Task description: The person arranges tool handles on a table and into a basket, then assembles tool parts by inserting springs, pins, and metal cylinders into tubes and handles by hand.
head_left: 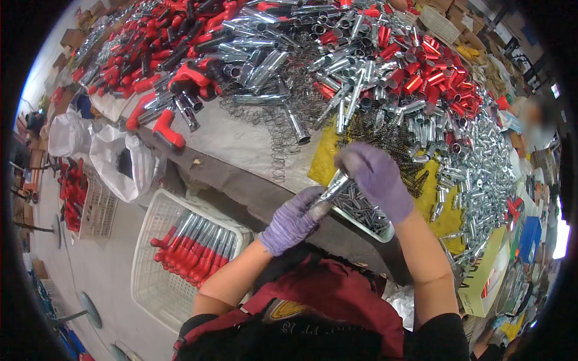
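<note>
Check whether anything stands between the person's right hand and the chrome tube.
Nothing visible does: the right hand has its fingers at the upper end of the chrome tube, while the left hand grips the lower end. The tray of metal pins isn't between them.

Workshop with heaped metal tubes (265,69)

The tube (335,188) is glossy metal, the gloves (380,180) apparently matt cloth.

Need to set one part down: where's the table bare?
The pale tabletop sheet is bare between the red handles on the left and the wire springs on the right. Farther back, metal tubes crowd it; rightward, red sleeves and small metal fittings.
</note>
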Demonstrator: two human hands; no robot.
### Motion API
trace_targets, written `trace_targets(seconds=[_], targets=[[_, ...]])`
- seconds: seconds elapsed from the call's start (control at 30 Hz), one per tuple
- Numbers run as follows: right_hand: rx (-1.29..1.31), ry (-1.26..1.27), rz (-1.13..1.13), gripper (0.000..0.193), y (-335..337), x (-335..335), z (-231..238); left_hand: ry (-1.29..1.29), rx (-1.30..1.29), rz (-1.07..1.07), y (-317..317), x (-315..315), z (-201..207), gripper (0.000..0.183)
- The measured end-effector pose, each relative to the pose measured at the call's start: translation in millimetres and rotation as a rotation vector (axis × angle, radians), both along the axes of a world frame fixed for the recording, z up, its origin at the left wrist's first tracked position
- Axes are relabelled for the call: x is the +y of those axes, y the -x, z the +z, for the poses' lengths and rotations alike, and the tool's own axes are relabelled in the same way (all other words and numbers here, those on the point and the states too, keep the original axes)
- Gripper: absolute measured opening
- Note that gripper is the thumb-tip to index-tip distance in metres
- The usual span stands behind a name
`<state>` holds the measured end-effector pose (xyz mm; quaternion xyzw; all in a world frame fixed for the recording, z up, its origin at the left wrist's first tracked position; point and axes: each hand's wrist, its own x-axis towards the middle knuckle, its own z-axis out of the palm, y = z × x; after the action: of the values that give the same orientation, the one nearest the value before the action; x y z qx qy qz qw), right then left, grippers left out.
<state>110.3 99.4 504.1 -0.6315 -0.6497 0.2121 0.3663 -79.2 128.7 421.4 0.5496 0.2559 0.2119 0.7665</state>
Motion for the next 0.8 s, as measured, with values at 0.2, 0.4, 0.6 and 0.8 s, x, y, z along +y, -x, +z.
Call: trace_targets(seconds=[0.2,0.4,0.6,0.8], targets=[[-0.689,0.216,-0.149,0.031,-6,84,-28,-0.278,0.056,0.11,11,13,-12,0.033],[-1.017,0.159,-0.517,0.031,-95,163,-12,-0.311,0.136,-0.051,8,20,-2,0.033],[-1.069,0.167,-0.44,0.03,-114,186,-10,-0.165,0.2,-0.075,10,22,0,0.034],[-0.879,0.092,-0.576,0.027,-135,170,8,-0.199,0.195,-0.07,12,21,7,0.035]])
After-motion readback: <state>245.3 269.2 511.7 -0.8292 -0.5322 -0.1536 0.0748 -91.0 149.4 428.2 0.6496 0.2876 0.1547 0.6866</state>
